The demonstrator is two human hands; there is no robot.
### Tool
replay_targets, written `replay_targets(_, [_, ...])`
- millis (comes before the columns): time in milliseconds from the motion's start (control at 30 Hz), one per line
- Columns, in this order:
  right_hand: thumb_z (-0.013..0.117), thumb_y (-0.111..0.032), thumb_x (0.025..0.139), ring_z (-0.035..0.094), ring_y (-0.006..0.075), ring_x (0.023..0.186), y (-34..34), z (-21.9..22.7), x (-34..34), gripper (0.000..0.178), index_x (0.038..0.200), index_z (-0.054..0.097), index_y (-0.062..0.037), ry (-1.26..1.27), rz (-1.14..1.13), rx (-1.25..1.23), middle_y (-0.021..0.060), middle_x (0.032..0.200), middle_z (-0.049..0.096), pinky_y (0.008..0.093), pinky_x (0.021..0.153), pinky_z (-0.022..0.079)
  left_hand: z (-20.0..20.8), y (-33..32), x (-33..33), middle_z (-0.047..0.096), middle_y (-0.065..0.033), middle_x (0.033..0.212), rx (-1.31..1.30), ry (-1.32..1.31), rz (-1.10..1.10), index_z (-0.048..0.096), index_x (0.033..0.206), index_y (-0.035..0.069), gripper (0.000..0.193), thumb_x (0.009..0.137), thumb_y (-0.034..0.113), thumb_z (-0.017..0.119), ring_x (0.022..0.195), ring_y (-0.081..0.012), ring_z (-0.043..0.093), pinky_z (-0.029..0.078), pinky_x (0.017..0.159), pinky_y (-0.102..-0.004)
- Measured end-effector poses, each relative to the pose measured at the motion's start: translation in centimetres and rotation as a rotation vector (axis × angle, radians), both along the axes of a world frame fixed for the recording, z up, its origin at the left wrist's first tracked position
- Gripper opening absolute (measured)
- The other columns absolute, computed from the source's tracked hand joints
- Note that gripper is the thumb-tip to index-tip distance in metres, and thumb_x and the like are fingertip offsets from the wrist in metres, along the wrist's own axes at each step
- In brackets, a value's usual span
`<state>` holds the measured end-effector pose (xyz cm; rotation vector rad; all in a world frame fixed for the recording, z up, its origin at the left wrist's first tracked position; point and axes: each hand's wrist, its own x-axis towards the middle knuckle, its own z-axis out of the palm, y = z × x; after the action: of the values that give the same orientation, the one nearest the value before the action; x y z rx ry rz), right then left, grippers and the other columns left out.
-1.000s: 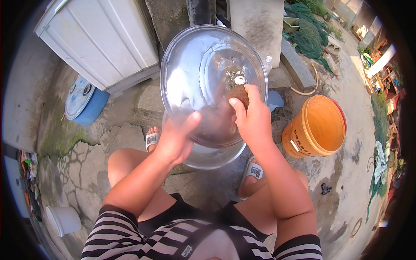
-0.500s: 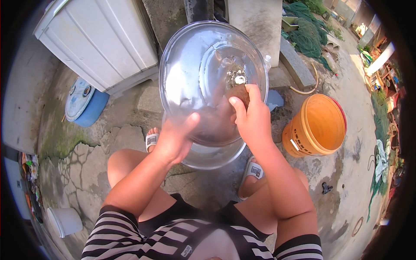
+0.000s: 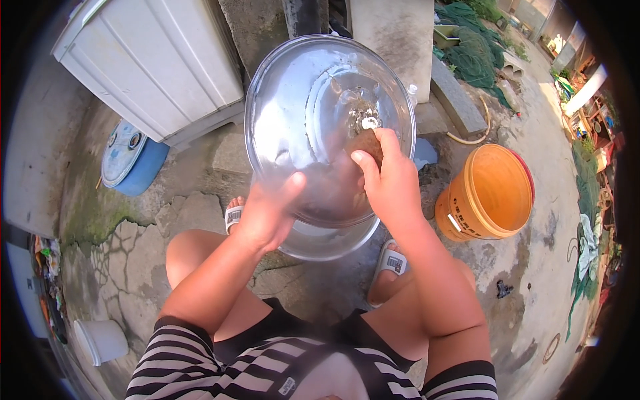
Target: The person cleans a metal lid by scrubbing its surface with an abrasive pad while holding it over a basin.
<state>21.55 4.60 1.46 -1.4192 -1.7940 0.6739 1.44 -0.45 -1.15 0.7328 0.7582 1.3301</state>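
A round, shiny metal lid or basin (image 3: 293,100) is held tilted in front of me, its smooth face toward me. My left hand (image 3: 270,213) grips its near-left edge, thumb on the face and fingers hidden behind. In my right hand (image 3: 387,177) a brown scrubbing pad (image 3: 365,143) is pinched and pressed to the right part of the metal. Just above the pad are a white round spot (image 3: 369,123) and dark, flaky residue (image 3: 360,109). Below the held piece, a second shiny basin (image 3: 330,248) shows only its near side.
An orange bucket (image 3: 460,200) stands to the right on cracked concrete. At left are a large white bin (image 3: 153,67), a blue drum (image 3: 143,167) and a small white bucket (image 3: 107,341). Green netting (image 3: 473,53), a stone block (image 3: 457,100) and a hose (image 3: 477,141) lie at far right.
My right hand and the brown pad have shifted very slightly on the metal face. The left hand keeps the same grip.
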Motion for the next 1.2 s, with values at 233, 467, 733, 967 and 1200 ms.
replay_targets(233, [0.064, -0.027, 0.094, 0.064, 0.0450, 0.091, -0.3, 0.1, 0.2, 0.038, 0.123, 0.051, -0.0073, 0.024, 0.072, -0.003, 0.0245, 0.093, 0.068, 0.0514, 0.076, 0.049, 1.5, 0.0, 0.4, 0.056, -0.0122, 0.133, -0.020, -0.053, -0.026, 0.038, 0.144, 0.001, 0.060, 0.093, 0.015, 0.068, 0.121, -0.0246, 0.056, 0.045, 0.104, -0.0419])
replay_targets(467, [0.063, -0.027, 0.094, 0.064, 0.0449, 0.091, -0.9, 0.9, 0.0, 0.037, 0.123, 0.051, -0.0071, -0.067, 0.132, 0.048, 0.0235, 0.096, 0.068, 0.0514, 0.076, 0.049, 1.3, -0.1, 0.6, 0.058, -0.0136, 0.131, -0.052, -0.057, 0.018, 0.044, 0.140, 0.002, 0.052, 0.095, 0.018, 0.066, 0.120, -0.0266, 0.058, 0.046, 0.104, -0.0444])
replay_targets(733, [0.063, -0.027, 0.094, 0.064, 0.0452, 0.092, -0.4, 0.4, 0.3, 0.038, 0.124, 0.051, -0.0070, -0.004, 0.142, 0.078, 0.0235, 0.096, 0.068, 0.0512, 0.076, 0.049, 1.2, -0.1, 0.6, 0.062, -0.0148, 0.127, -0.038, -0.058, 0.036, 0.051, 0.134, -0.001, 0.046, 0.097, 0.021, 0.065, 0.117, -0.0281, 0.061, 0.047, 0.102, -0.0461])
replay_targets(967, [0.064, -0.027, 0.093, 0.064, 0.0446, 0.093, -0.8, 0.9, 0.5, 0.036, 0.121, 0.053, -0.0077, 0.003, 0.163, 0.020, 0.0226, 0.099, 0.068, 0.0505, 0.076, 0.049, 1.3, -0.1, 0.3, 0.060, -0.0146, 0.129, -0.036, -0.052, 0.019, 0.047, 0.137, -0.001, 0.049, 0.096, 0.018, 0.066, 0.118, -0.0268, 0.060, 0.048, 0.102, -0.0444])
replay_targets(1200, [0.067, -0.029, 0.092, 0.065, 0.0439, 0.089, -0.9, -0.6, 0.4, 0.038, 0.121, 0.054, -0.0077, 0.139, 0.064, 0.024, 0.0215, 0.097, 0.068, 0.0484, 0.074, 0.051, 1.7, 0.1, 0.6, 0.059, -0.0150, 0.130, -0.004, -0.089, -0.023, 0.042, 0.140, -0.001, 0.055, 0.094, 0.016, 0.068, 0.117, -0.0263, 0.060, 0.049, 0.101, -0.0423])
